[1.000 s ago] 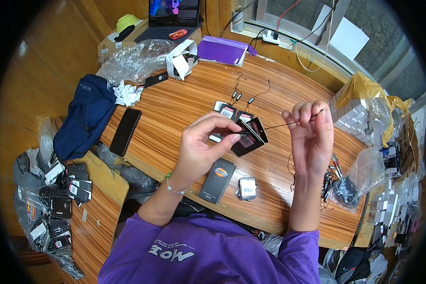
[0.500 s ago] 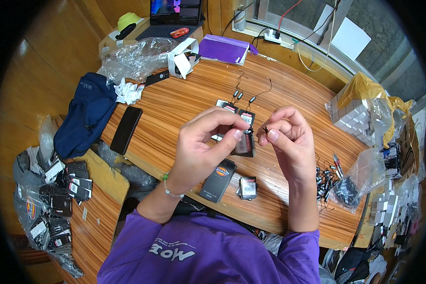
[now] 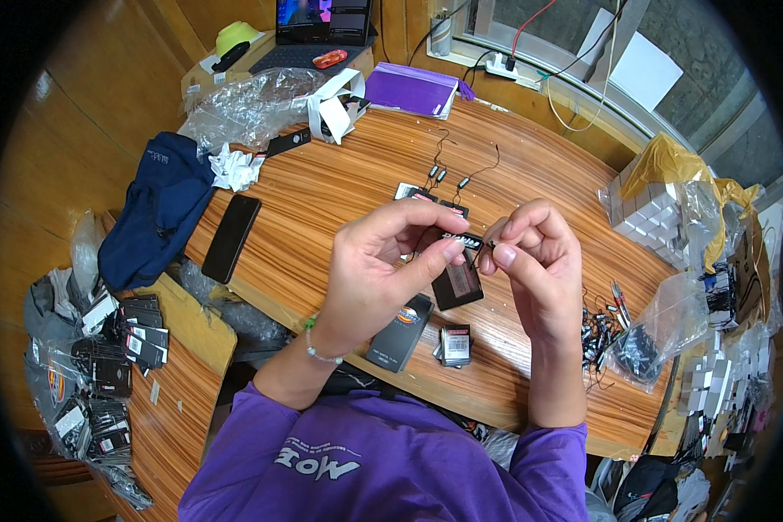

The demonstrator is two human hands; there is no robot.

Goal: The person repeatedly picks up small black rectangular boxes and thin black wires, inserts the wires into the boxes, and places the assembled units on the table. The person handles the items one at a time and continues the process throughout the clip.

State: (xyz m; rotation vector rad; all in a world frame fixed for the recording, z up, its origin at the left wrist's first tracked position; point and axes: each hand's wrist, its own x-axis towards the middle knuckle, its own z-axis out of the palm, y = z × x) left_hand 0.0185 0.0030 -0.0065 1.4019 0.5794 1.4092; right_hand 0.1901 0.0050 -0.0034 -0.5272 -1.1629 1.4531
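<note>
My left hand (image 3: 378, 257) pinches a small black plastic tag seal (image 3: 466, 240) with white lettering between thumb and forefinger. My right hand (image 3: 535, 261), just to its right, has thumb and fingers closed on a thin black cord end (image 3: 491, 247). Below the seal is a black hang tag (image 3: 458, 287), tilted; whether the cord passes through it I cannot tell. Behind my left hand lie finished-looking black tags (image 3: 455, 209) with corded seals (image 3: 464, 184). Nearer me are a stack of black tags (image 3: 393, 344) and small white-faced label cards (image 3: 456, 345).
Loose black seal cords (image 3: 596, 337) and a clear bag (image 3: 657, 335) lie at right, near white boxes (image 3: 644, 213). At left are a phone (image 3: 232, 239), a navy cloth pouch (image 3: 155, 209) and bagged tags (image 3: 113, 374). A purple folder (image 3: 413, 90) and laptop (image 3: 322, 35) are behind.
The black seal has turned so its lettered face shows between my hands. The hang tag beneath has tilted and shifted slightly nearer. Both hands stay close together, still pinching.
</note>
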